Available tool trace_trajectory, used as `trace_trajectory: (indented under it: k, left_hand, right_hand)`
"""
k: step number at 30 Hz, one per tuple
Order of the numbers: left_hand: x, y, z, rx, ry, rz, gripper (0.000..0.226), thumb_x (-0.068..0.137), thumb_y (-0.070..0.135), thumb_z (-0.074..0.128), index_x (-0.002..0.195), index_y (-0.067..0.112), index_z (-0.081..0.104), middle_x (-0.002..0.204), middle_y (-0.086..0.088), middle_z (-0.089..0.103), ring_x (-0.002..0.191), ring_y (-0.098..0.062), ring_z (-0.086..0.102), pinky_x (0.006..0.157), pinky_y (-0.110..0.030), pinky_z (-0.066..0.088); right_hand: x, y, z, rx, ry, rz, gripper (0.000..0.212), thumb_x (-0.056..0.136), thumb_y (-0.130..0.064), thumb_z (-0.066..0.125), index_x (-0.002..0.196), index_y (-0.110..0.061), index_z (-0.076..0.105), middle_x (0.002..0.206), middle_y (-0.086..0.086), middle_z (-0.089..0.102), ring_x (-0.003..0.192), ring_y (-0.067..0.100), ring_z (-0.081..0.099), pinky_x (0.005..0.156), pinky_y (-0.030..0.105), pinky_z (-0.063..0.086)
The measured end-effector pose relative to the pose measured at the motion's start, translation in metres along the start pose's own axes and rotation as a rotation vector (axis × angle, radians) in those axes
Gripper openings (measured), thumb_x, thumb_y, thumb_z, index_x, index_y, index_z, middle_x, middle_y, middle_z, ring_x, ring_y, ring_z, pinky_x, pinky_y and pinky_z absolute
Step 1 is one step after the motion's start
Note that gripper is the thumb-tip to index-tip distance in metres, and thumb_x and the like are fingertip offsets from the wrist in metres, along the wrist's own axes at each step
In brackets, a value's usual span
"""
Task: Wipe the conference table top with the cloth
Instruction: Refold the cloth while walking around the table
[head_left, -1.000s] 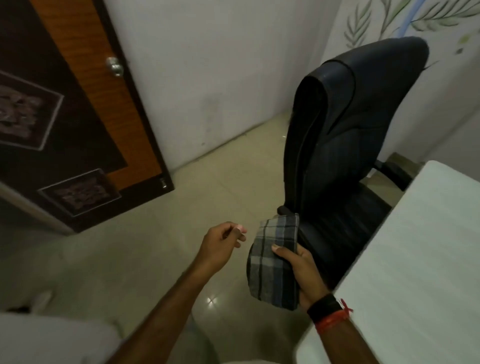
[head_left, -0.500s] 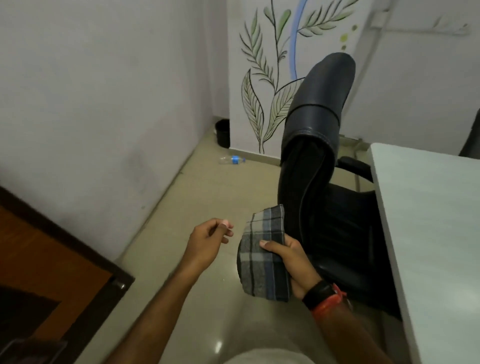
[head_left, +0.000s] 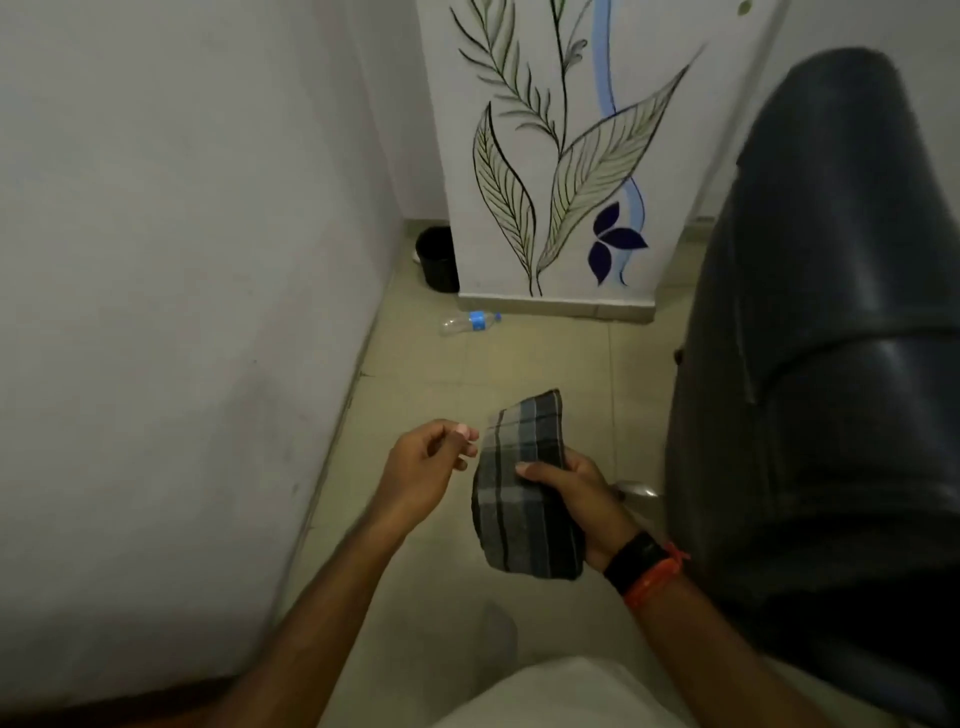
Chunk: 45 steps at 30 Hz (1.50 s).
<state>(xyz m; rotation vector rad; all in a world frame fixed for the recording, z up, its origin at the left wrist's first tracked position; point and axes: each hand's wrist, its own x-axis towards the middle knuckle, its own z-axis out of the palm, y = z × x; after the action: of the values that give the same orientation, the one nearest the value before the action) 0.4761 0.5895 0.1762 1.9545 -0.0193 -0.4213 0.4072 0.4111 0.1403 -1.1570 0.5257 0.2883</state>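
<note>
A folded grey, black and blue checked cloth (head_left: 524, 493) is held upright in my right hand (head_left: 582, 499), thumb across its front. That wrist wears a black band and an orange thread. My left hand (head_left: 426, 467) hovers just left of the cloth with its fingers loosely curled, holding nothing and not touching the cloth. The conference table is out of view.
A dark office chair back (head_left: 821, 338) fills the right side, close to my right arm. A white wall (head_left: 171, 260) runs along the left. On the tiled floor ahead lie a plastic bottle (head_left: 470, 322) and a black bin (head_left: 439, 260) beside a leaf-painted pillar (head_left: 561, 156).
The view has swung right and forward: the door and the table have left the frame and the chair is now closer. Both hands keep their pose, cloth still in my right hand.
</note>
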Motion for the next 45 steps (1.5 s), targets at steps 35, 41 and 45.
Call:
trace_trajectory:
  k: [35, 41, 45]
  left_hand:
    - [0.672, 0.325, 0.249, 0.205, -0.884, 0.321, 0.02, 0.1, 0.025, 0.053, 0.093, 0.019, 0.071, 0.087, 0.002, 0.072, 0.072, 0.0, 0.065, 0.059, -0.006, 0.047]
    - [0.698, 0.366, 0.358, 0.258, -1.052, 0.317, 0.022, 0.101, 0.026, 0.053, 0.099, 0.016, 0.073, 0.09, 0.0, 0.074, 0.074, -0.004, 0.067, 0.062, -0.009, 0.048]
    - [0.705, 0.385, 0.441, 0.315, -1.222, 0.341, 0.021, 0.101, 0.022, 0.053, 0.092, 0.018, 0.071, 0.086, -0.001, 0.073, 0.07, 0.0, 0.066, 0.062, -0.01, 0.047]
  right_hand:
    - [0.42, -0.38, -0.203, 0.602, 0.848, -0.318, 0.036, 0.092, -0.011, 0.069, 0.127, -0.012, 0.066, 0.114, 0.01, 0.076, 0.101, 0.029, 0.074, 0.079, 0.038, 0.059]
    - [0.425, -0.421, -0.276, 0.689, 1.005, -0.392, 0.03, 0.092, -0.007, 0.068, 0.119, -0.019, 0.068, 0.108, 0.005, 0.078, 0.093, 0.023, 0.076, 0.07, 0.032, 0.06]
    - [0.424, -0.427, -0.315, 0.809, 1.154, -0.421, 0.028, 0.09, -0.006, 0.069, 0.117, -0.015, 0.07, 0.109, 0.01, 0.077, 0.094, 0.027, 0.075, 0.071, 0.036, 0.06]
